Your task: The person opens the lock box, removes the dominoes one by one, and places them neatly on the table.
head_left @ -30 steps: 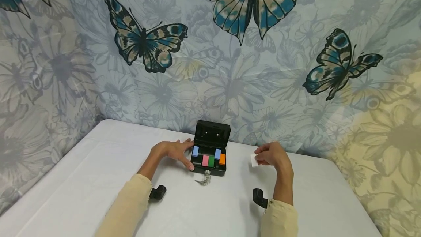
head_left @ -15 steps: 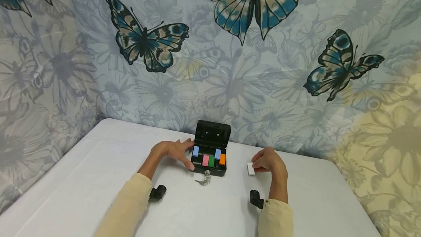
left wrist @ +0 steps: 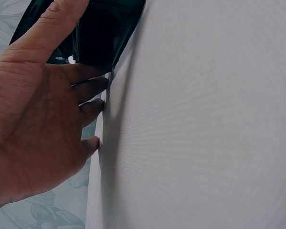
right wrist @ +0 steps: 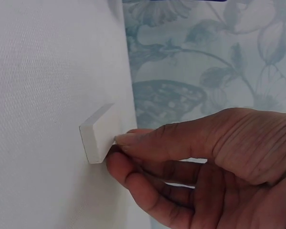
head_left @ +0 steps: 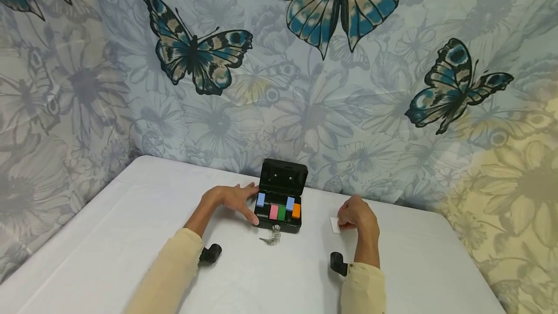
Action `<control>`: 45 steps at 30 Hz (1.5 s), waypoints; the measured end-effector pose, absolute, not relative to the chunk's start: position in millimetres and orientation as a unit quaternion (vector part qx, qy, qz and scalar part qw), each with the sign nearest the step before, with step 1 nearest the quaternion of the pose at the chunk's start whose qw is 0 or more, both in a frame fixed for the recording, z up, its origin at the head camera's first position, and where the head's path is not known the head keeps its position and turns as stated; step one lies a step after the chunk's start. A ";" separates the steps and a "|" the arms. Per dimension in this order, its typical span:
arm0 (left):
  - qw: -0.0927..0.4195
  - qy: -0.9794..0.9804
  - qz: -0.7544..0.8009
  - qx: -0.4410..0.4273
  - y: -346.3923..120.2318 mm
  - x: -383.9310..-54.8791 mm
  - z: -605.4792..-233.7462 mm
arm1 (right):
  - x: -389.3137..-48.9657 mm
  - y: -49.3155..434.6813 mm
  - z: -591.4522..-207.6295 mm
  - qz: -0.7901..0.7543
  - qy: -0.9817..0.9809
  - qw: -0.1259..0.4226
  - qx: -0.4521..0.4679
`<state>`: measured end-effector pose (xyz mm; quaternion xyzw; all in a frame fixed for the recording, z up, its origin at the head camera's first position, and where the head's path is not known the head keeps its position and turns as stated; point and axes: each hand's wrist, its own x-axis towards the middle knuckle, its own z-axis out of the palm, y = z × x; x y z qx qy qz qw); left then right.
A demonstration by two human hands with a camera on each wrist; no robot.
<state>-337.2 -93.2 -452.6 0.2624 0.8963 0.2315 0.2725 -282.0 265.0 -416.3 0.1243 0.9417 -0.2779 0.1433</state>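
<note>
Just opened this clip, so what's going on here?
A person's right hand pinches a small white block to the right of an open black box. The left hand is spread against the box's left side. Inside sit a pink block, a green block, an orange block and two blue blocks, with keys at the front. The white block isn't in the box.

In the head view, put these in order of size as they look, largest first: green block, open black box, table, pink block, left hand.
1. Table
2. Open black box
3. Left hand
4. Pink block and green block: they look about alike, so I leave them unranked.
</note>
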 end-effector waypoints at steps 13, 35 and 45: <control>0.273 0.898 0.228 0.260 -94.2 -338.1 -454.4 | -283.3 264.3 -412.7 -0.306 0.935 0.138 0.110; 0.275 0.899 0.230 0.252 -93.7 -338.9 -456.0 | -284.4 260.1 -418.5 -0.259 0.947 0.156 0.105; 0.276 0.897 0.227 0.258 -93.2 -338.4 -455.9 | -284.5 258.8 -419.6 -0.245 0.949 0.163 0.117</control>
